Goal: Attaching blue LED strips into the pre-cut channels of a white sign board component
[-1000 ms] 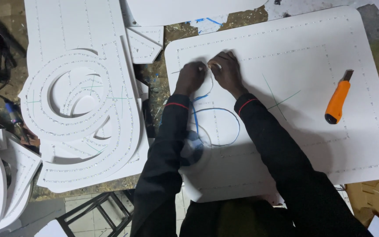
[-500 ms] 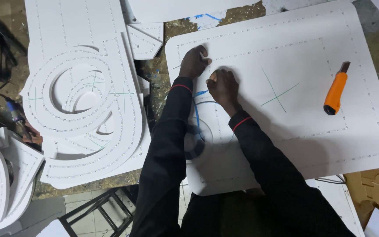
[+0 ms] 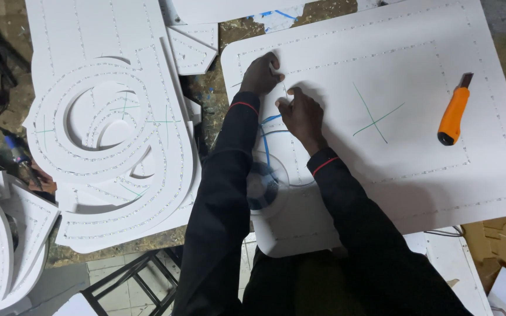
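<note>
Rough, dark workbench shows between white foam pieces, with pale floor tiles and a black metal frame (image 3: 118, 281) below its near edge. One large white foam board (image 3: 417, 175) with rounded corners lies on the bench and serves as the landmark; it carries dotted border lines, one green cross (image 3: 376, 114) near its middle and blue curved lines (image 3: 267, 143) at its left part. Two hands work on that left part: the left hand (image 3: 260, 76) is curled, fingertips pinching something small I cannot identify; the right hand (image 3: 300, 114), just beside it, is also curled in a pinch. One orange utility knife (image 3: 453, 114) rests on the board's right part, untouched. Left of the board lies one stack of cut-out foam shapes (image 3: 106, 134).
</note>
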